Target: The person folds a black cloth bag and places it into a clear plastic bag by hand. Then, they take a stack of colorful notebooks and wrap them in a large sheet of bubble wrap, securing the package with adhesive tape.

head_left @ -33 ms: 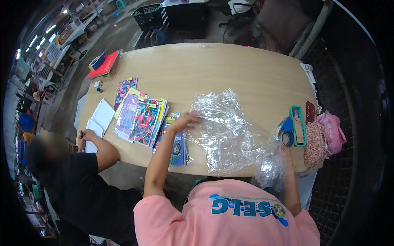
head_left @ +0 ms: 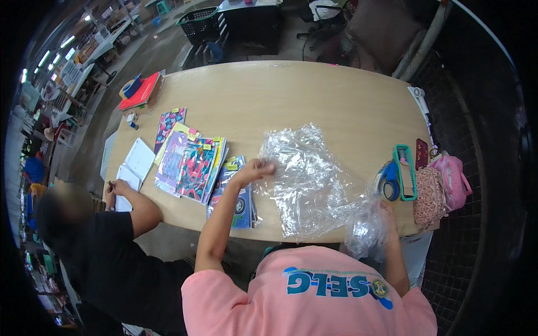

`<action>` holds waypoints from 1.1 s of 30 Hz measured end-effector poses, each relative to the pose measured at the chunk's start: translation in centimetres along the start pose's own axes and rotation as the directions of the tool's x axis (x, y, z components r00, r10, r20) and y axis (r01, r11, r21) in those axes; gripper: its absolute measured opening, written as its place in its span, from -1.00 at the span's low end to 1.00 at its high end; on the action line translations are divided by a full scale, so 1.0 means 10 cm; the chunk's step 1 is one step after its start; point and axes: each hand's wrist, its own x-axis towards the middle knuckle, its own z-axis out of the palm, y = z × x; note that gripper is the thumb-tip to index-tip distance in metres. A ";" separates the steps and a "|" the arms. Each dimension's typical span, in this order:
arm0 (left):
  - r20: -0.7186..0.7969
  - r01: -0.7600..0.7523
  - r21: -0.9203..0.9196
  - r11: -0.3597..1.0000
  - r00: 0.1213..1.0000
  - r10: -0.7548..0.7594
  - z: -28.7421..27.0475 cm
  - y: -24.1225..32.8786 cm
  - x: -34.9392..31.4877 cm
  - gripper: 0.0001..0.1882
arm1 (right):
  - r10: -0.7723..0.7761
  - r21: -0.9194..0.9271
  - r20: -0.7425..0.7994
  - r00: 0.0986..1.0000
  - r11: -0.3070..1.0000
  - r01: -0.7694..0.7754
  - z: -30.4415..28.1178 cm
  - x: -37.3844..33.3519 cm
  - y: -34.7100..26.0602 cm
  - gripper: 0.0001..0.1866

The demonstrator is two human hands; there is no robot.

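Note:
A crumpled clear plastic sheet (head_left: 308, 179) spreads over the near middle of the table. At its left edge is my left hand (head_left: 255, 171), fingers curled together on the film. The sheet's near right end is bunched up and hangs over the table's front edge. My right hand (head_left: 389, 217) grips this bunched part, its fingers partly behind the film. Just left of the sheet, below my left hand, lies a stack of blue-covered notebooks (head_left: 241, 207). Beyond the right hand stand rolls of tape (head_left: 389, 187), one blue and one tan.
Several covered notebooks (head_left: 193, 173) with sticky tabs lie at left. A person in black (head_left: 112, 246) writes in an open notebook (head_left: 139, 159) there. A red book (head_left: 141, 92) is at the far left corner. A teal basket (head_left: 404, 168) and patterned pouch (head_left: 429, 193) line the right edge.
My left hand has shifted slightly at the sheet's left edge, and its fingers have curled in. The right hand stays on the bunched plastic.

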 end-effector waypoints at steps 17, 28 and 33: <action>-0.010 -0.282 0.934 0.219 0.593 0.805 0.31 0.57 1.48 -0.58 | 0.086 -0.109 -0.220 0.972 0.988 -0.112 1.76 -0.72 0.93 -0.55; 0.252 -0.345 0.927 0.146 0.863 0.438 1.47 -0.51 0.12 -0.28 | -0.233 -0.889 0.054 0.971 0.432 0.153 1.01 -1.03 -0.79 -0.46; 0.300 -0.375 0.922 0.099 0.851 0.431 1.53 -0.50 0.22 -0.25 | 0.352 -0.965 0.258 0.900 0.061 0.254 1.61 -0.54 -0.63 -0.10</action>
